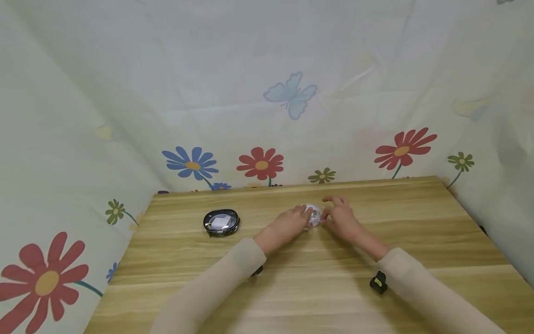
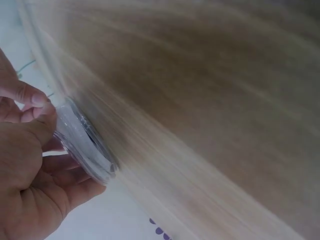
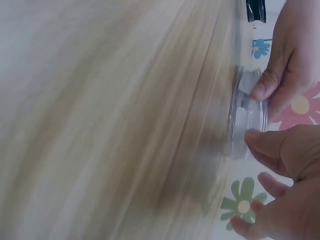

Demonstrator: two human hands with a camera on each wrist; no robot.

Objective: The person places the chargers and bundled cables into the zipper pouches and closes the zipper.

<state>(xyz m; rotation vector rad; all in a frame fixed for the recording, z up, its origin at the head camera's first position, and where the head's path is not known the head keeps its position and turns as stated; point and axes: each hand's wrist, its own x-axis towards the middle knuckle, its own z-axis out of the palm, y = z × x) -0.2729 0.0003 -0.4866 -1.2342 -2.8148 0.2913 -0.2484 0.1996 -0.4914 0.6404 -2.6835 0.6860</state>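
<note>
A clear round plastic case (image 1: 314, 215) stands between the two hands near the back of the wooden table, with something white inside. My left hand (image 1: 292, 220) holds its left side, thumb on the near face and fingers behind, as the left wrist view shows. From the right, my right hand (image 1: 341, 220) pinches the case's rim between thumb and forefinger. Its other fingers spread loosely away from the case. In the right wrist view the case (image 3: 245, 120) sits edge-on, close over the table top, with the right thumb (image 3: 265, 142) on its rim.
To the left lies a black-rimmed oval case (image 1: 222, 222) with a clear top and white contents. Small black devices show by both cuffs, the right one (image 1: 378, 282) with a yellow mark. A flower-printed curtain (image 1: 333, 125) rises behind the wooden table (image 1: 300, 292).
</note>
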